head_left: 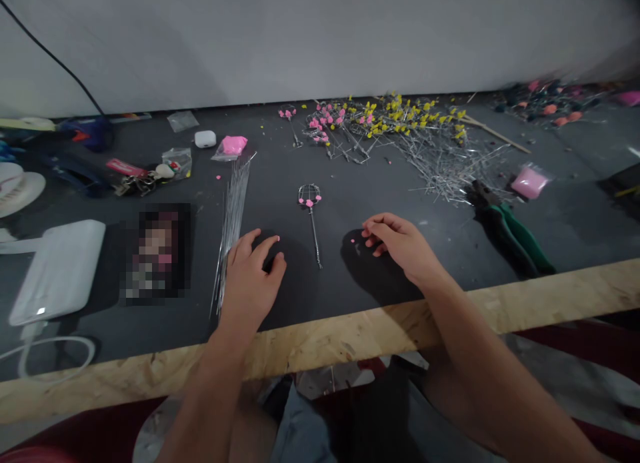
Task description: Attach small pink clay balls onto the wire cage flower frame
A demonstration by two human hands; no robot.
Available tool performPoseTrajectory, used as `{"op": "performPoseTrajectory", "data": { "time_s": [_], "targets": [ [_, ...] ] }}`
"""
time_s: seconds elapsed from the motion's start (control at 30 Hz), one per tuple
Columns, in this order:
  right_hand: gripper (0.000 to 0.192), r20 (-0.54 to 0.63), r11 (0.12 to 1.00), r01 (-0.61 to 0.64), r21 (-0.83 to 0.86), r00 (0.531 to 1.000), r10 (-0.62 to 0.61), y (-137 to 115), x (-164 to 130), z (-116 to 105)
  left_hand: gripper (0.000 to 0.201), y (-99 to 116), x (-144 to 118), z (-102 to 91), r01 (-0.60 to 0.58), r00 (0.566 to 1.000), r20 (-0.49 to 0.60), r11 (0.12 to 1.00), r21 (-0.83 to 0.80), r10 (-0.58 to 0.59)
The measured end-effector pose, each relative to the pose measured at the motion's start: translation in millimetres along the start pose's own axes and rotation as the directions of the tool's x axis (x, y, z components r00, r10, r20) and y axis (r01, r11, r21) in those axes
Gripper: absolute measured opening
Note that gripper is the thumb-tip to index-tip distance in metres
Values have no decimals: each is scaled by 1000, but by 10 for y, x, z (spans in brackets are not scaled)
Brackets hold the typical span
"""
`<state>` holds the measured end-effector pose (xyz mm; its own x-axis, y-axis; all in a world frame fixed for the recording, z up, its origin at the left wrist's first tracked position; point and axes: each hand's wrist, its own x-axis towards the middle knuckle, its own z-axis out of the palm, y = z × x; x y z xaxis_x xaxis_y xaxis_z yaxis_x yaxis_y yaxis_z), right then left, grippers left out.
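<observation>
Wire-framed flower stem [311, 213] lying flat on the dark mat [350, 203] between both hands, pink-beaded loop head pointing away toward the wall, long axis running near-to-far, twisted tail end nearest the wooden table edge [350, 333]. Left hand [253, 273] resting palm-down and empty, fingers loosely curled, just right of a bundle of straight wires [231, 216]; right hand [400, 243] likewise empty and relaxed, fingertips turned toward the stem, about as near. Farther back: small clear bags holding pink clay [233, 145] and [529, 182], green-handled pliers [510, 230], a heap of finished pink and yellow stems [400, 126].

Craft workbench; wire stems [440, 158], pliers [510, 228]
</observation>
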<state>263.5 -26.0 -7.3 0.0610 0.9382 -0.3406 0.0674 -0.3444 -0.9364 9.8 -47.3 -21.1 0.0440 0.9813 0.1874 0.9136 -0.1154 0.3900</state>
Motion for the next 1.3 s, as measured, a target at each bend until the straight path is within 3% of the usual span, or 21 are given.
{"op": "performPoseTrajectory", "data": {
  "time_s": [0.83, 1.3],
  "targets": [
    [15, 21, 1000, -1, 22, 1000, 0, 23, 16, -18, 31, 37, -11, -12, -3, 998, -69, 1000, -16, 2],
    [15, 19, 1000, 4, 13, 1000, -4, 6, 5, -7, 25, 11, 64, -54, 93, 991, -93, 993, -77, -100]
  ]
}}
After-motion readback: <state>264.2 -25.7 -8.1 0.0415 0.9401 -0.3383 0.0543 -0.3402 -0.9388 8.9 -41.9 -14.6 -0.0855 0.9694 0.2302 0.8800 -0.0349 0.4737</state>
